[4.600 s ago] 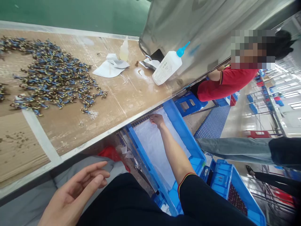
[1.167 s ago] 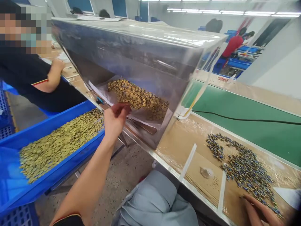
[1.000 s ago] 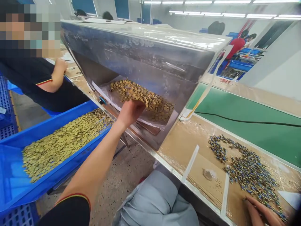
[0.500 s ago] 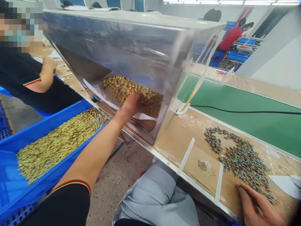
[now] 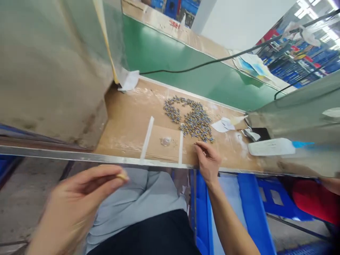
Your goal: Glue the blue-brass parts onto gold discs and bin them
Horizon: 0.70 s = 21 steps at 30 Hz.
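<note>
My left hand [image 5: 87,198] is raised over my lap in front of the bench edge, with a small brass-coloured disc [image 5: 122,176] pinched between thumb and fingertips. Over the cardboard-covered bench, my right hand [image 5: 208,158] has its thumb and fingers closed. A tiny dark thing shows at its fingertips, too small to name. Just beyond those fingers lies a loose pile of small blue and brass-coloured parts [image 5: 198,120]. To its left, a small clear round piece [image 5: 166,141] sits on a cardboard pad [image 5: 162,154] between two white tape strips.
A large metal-sided box [image 5: 50,88] stands on the left of the bench. At the right lie a white bottle [image 5: 272,147] with a blue tip and some paper scraps [image 5: 223,125]. A black cable [image 5: 183,71] crosses the green panel [image 5: 164,46]. Below is a blue bin [image 5: 203,212].
My left hand has come out of the box of brass discs with one disc and moved right, over my lap. The view has swung right. My right hand stays by the parts pile.
</note>
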Available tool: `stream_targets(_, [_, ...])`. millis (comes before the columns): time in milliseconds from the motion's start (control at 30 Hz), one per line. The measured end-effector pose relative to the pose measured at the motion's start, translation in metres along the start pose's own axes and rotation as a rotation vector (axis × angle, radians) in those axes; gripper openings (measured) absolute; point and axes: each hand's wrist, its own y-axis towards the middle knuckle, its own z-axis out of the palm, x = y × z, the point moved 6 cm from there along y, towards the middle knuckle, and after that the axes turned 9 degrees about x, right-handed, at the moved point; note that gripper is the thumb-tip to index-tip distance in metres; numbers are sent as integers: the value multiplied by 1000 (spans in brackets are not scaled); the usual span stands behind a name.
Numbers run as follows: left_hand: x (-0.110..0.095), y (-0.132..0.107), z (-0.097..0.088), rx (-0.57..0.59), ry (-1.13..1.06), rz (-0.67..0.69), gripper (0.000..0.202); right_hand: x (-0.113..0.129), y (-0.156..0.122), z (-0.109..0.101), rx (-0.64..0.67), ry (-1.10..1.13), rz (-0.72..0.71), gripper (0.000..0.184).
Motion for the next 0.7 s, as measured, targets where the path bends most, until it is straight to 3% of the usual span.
stream_targets(100, [36,-1,65,156,-297,-167,32,29,-17,5,49,263,82,18])
stream_targets(200, [50,7,101,172,-499,-264,35,66,-34,21,185,641,161,13])
stream_targets(300, [52,11,110,122,-560,-284,36,89,-44,38,289,823,222,15])
stream_targets(400, [51,9,108,100,-537,-266,34,94,-46,51,339,897,265,18])
stream_targets(700, [52,0,112,171,-432,-172,20,110,-34,53,369,843,68,17])
